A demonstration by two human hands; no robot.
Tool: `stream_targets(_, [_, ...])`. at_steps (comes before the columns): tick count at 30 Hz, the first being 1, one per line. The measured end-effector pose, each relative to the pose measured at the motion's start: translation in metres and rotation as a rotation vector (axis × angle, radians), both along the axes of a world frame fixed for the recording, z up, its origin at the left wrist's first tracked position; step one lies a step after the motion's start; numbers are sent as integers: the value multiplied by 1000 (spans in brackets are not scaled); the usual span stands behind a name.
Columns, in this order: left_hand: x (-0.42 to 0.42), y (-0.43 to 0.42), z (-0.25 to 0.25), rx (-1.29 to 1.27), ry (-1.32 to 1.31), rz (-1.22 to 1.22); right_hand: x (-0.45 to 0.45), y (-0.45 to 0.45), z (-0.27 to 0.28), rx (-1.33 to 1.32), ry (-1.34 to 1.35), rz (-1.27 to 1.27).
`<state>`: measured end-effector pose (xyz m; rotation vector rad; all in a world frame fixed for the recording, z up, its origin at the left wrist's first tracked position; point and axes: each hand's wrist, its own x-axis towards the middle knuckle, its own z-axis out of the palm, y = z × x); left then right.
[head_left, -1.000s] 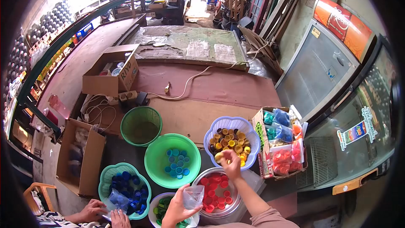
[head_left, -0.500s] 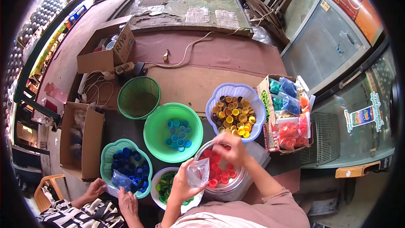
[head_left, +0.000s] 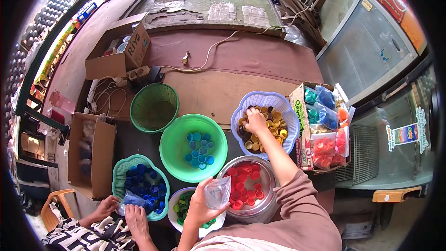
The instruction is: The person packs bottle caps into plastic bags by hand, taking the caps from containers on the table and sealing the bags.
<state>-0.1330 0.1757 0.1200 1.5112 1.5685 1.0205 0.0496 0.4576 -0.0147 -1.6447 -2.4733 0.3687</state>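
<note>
My left hand (head_left: 200, 204) is closed on the upper edge of a clear plastic bag (head_left: 218, 194), above a white bowl (head_left: 211, 227) of green bottle caps. My right hand (head_left: 255, 122) reaches down into a lavender basin (head_left: 293, 132) of yellow and brown bottle caps (head_left: 277, 124). Its fingers are bent among the caps, and whatever they pinch is hidden. Beneath my right forearm, red bottle caps (head_left: 244, 183) lie in a clear round tub (head_left: 268, 195). A green basin (head_left: 169, 167) nearby holds several light-blue caps (head_left: 200, 151).
At left, another person's hands (head_left: 137, 221) hold a bag of blue caps over a teal basket (head_left: 163, 204). A carton (head_left: 305, 151) of bagged caps stands right. Behind are an empty-looking green bucket (head_left: 154, 107), an open cardboard box (head_left: 108, 67) and a cable (head_left: 209, 58).
My right hand has moved from above the red caps, forward into the yellow and brown ones. My left hand keeps the clear bag in nearly the same place. The view has shifted slightly.
</note>
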Motion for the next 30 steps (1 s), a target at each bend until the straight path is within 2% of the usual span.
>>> stream_targets(11, [0, 1, -3, 8, 3, -9, 17, 2, -13, -46, 160, 32])
stream_targets(16, [0, 1, 0, 14, 1, -12, 14, -1, -5, -63, 23, -56])
stream_targets(19, [0, 1, 2, 24, -13, -17, 12, 2, -6, -52, -29, 50])
stream_targets(24, [-3, -1, 2, 24, -27, -8, 10, 3, -16, 22, -114, 68])
stream_targets(27, [-4, -1, 2, 23, -26, 5, 15, -2, -17, 23, -32, 43])
stream_targets(30, [-5, -1, 1, 26, -23, 21, 17, -8, -12, 103, 235, -53])
